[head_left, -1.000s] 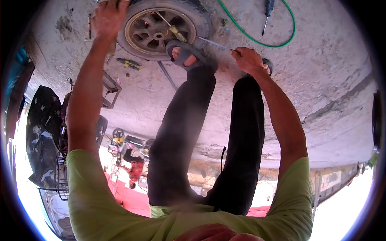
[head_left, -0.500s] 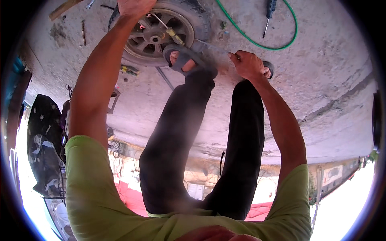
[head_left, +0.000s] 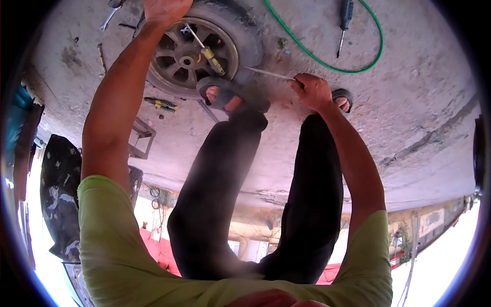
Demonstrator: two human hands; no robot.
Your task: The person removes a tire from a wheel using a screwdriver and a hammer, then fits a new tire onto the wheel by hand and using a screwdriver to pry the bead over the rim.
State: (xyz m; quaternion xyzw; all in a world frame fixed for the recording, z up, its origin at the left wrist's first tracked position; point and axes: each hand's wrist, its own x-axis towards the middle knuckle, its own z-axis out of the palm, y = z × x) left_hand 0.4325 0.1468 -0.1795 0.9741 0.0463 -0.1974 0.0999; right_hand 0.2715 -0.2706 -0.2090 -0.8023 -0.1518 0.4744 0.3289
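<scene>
A wheel (head_left: 187, 62) with a black tyre (head_left: 249, 38) and a spoked metal rim lies flat on the ground. My left hand (head_left: 166, 9) rests at the tyre's far left side, its fingers cut off by the upper picture edge. A screwdriver with a yellow handle (head_left: 213, 61) lies slanted over the spokes. In my right hand (head_left: 313, 91), the fingers are wrapped round the end of a thin metal bar (head_left: 268, 73). The bar points left at the wheel; whether its tip touches the tyre is unclear. My sandalled left foot (head_left: 215, 94) is against the tyre's near edge.
Right of the wheel, a green hose or cable (head_left: 302, 45) loops round a dark-handled screwdriver (head_left: 346, 18). Yellow-and-black pliers (head_left: 162, 104), a wrench (head_left: 109, 19), a thin rod (head_left: 102, 57) and a small metal frame (head_left: 143, 139) lie left. My right foot (head_left: 341, 100) stands near my right hand.
The whole view has shifted, so the wheel sits lower and farther left in the picture. My right hand keeps hold of the bar, and the bar shows lower.
</scene>
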